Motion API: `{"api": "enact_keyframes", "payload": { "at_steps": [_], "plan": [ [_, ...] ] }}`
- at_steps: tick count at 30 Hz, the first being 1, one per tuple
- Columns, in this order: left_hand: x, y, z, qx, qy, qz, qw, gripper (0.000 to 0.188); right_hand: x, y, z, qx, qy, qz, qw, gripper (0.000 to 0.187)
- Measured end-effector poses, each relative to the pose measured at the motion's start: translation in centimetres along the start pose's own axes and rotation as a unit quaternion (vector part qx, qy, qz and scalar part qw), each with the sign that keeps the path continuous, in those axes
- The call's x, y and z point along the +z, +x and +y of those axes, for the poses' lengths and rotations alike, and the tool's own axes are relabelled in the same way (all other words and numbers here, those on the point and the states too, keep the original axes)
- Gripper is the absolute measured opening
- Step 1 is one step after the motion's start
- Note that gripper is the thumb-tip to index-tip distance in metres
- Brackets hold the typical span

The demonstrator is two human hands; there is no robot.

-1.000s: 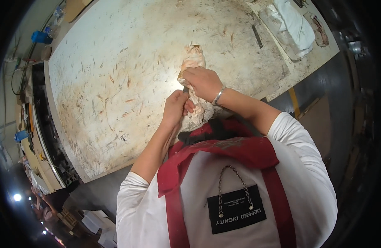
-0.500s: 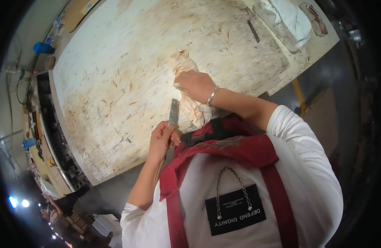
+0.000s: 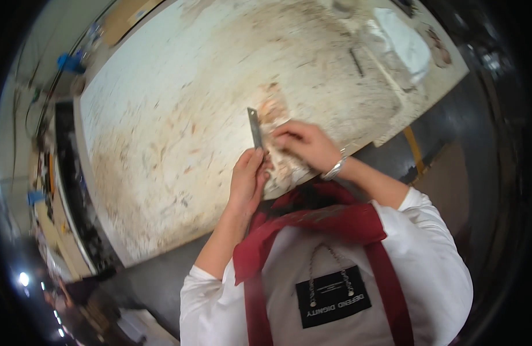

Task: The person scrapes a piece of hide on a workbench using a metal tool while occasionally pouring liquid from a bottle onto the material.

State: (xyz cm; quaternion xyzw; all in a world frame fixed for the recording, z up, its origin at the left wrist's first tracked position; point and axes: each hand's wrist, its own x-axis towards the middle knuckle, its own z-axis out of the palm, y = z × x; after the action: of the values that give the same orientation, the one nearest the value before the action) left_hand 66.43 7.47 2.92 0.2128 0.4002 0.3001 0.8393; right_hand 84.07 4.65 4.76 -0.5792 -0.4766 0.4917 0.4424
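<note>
In my left hand [image 3: 247, 179] is a flat grey metal strip [image 3: 254, 128] with a hole near its far end. The fingers close around its near part, and the strip points away from me over the table. Right beside it lies a crumpled cream piece of thin material [image 3: 273, 108] with brownish patches, like cloth or skin. My right hand [image 3: 309, 144] is over the middle of this piece, fingers curled inward and blurred. What its fingertips pinch, if anything, is hidden. The near end of the piece reaches the table edge by my apron [image 3: 312, 216].
The large pale worktable [image 3: 162, 121] is scuffed and stained. A dark thin strip [image 3: 356, 62] lies at the right, near a white bundle [image 3: 401, 43] and a brownish object [image 3: 439, 47]. Brown cardboard [image 3: 127, 20] and a blue container [image 3: 71, 63] stand far left.
My left hand has moved up and right with the metal strip, alongside the crumpled piece. My right hand has shifted toward me and right, and its fingers have curled differently.
</note>
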Motion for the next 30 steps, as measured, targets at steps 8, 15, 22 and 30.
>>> {"api": "enact_keyframes", "payload": {
  "at_steps": [8, 15, 22, 30],
  "plan": [
    [4.3, 0.7, 0.5, 0.056, 0.326, -0.037, 0.943, 0.015, -2.9, -1.0, 1.8, -0.047, 0.062, 0.061, 0.995, 0.015],
    [2.6, 2.6, 3.5, 0.312, 0.531, 0.032, 0.787, 0.014, -19.2, -4.4, 5.2, 0.075, -0.102, 0.166, 0.978, 0.012],
    [4.2, 3.1, 1.5, 0.28, 0.647, 0.071, 0.705, 0.037, -27.6, -1.5, 3.2, 0.084, -0.222, 0.186, 0.953, 0.016],
    [5.6, 4.2, 0.4, 0.222, 0.719, 0.031, 0.658, 0.046, -41.5, -1.8, -0.3, -0.023, -0.049, 0.285, 0.957, 0.013]
  ]
}}
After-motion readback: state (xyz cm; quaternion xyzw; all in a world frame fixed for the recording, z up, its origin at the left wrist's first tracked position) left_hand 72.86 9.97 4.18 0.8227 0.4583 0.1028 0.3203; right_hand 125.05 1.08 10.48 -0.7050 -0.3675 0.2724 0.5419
